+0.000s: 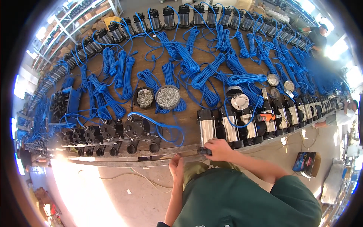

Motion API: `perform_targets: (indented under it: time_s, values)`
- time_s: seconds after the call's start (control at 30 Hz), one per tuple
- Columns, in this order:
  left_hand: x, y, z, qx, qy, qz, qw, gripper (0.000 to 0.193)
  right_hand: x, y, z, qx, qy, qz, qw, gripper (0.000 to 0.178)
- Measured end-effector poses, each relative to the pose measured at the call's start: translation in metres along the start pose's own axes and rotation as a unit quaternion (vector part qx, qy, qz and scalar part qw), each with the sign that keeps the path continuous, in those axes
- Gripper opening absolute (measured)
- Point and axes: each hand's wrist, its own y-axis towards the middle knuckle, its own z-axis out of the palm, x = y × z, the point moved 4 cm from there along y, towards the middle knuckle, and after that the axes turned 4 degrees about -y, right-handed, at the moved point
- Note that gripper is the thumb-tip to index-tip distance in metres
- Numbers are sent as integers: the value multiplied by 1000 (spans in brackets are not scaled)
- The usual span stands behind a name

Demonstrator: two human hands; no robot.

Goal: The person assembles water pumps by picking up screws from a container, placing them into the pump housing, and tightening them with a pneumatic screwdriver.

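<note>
At the bench's front edge, my right hand is closed round the black lower end of a steel-bodied pump, the leftmost of the row at the right. My left hand is at the bench edge to the left of it, its fingers curled together; whatever they may hold is too small to make out. Left of my hands lies a group of black pump parts with round outlets, a blue cable curving from the nearest one.
Bundled blue cables cover much of the brown bench. Two bowls of small metal parts stand mid-bench. An orange power tool lies across the right row. A blue crate sits at left. Other people work at the right.
</note>
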Motion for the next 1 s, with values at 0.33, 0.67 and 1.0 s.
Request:
perform_targets:
  time_s: [0.33,0.67,1.0]
  values:
    - [-72,-44,104,211,-421,-255,845,59,35,-9,-144,-87,341,97,931,22]
    - [-73,88,223,469,-469,-271,698,37,-15,-123,-166,-357,692,358,515,19]
    - [-63,-26,64,223,22,-108,969,23,-18,-128,-84,-260,692,463,490,12]
